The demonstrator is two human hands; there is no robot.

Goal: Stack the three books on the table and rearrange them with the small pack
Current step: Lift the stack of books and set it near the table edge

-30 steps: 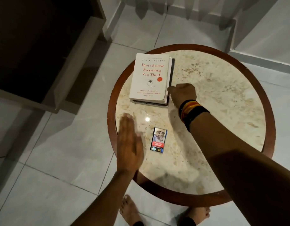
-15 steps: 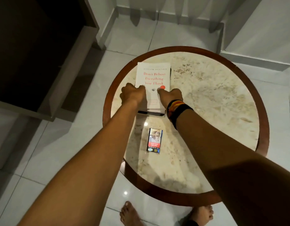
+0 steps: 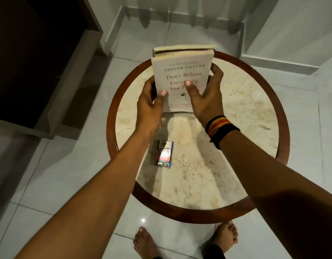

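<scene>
Head view: both hands (image 3: pixel 180 105) clamp tilted book stack (image 3: pixel 182 71); lower books mostly hidden; pack (image 3: pixel 165 155) partly behind left forearm.

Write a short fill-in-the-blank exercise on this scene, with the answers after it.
1. Both hands, the left hand and the right hand, hold the stack of ____ above the table.
2. The small pack lies on the table, ____ to the person than the stack.
3. The bracelets are on the ____ wrist.

Answers: books; nearer; right
</scene>
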